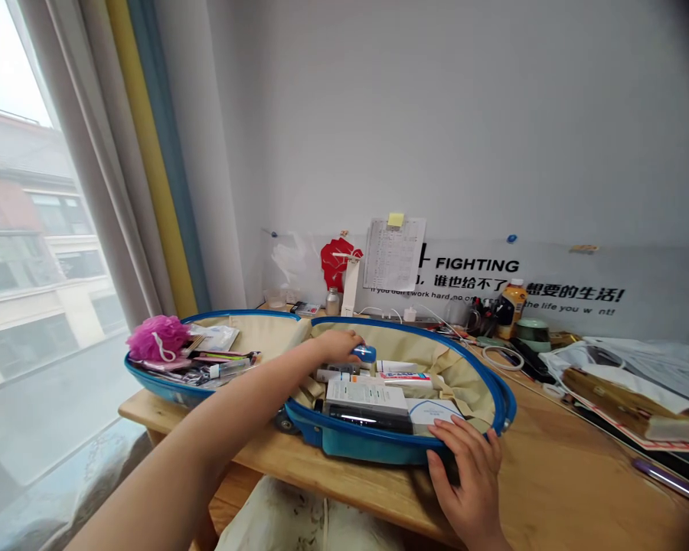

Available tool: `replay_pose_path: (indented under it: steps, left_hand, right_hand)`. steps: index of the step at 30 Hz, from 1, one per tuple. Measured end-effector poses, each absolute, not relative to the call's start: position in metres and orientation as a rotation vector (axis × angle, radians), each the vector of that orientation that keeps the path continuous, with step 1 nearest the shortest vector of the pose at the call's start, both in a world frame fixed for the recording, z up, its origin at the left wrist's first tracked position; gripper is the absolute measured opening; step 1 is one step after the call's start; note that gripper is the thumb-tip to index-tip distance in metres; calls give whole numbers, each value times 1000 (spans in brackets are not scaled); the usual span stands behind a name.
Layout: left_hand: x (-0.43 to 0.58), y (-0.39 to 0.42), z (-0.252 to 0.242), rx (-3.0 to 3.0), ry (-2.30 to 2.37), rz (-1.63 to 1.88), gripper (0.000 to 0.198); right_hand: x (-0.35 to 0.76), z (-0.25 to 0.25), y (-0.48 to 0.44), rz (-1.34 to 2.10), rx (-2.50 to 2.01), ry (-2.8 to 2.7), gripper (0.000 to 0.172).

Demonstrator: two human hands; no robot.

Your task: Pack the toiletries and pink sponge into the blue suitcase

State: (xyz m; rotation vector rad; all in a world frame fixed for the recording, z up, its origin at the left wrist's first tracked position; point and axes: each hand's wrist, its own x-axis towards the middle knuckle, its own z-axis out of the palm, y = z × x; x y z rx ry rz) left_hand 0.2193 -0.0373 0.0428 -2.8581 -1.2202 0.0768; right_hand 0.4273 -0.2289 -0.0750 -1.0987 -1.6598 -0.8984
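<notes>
Left fingers (353, 337) grip a blue item (366, 354), toothpaste (405, 379) rightward; right fingers (465, 442) spread over the case rim (373, 451) near a white box (430, 410).

Suitcase shell (373, 450): blue; lining (269, 329): beige. Container (366, 353) at left grip (338, 347): blue. Mesh bath pouf (156, 338), left of that grip: magenta.

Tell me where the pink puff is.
At the head view's left, the pink puff sits in the left half of the blue suitcase, near a white packet.
</notes>
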Motion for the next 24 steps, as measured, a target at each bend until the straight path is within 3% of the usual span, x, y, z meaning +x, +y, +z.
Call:
replay_pose_path:
  steps: [14,24]
  left_hand:
    - [249,-30,1,-3113,-1194,43,39]
    - [210,-8,38,-3009,-1387,-647,39]
  right_hand:
    - [429,-78,-228,-862,-1103,-1655,19]
    - [430,-80,-227,-890,-1103,-1668,20]
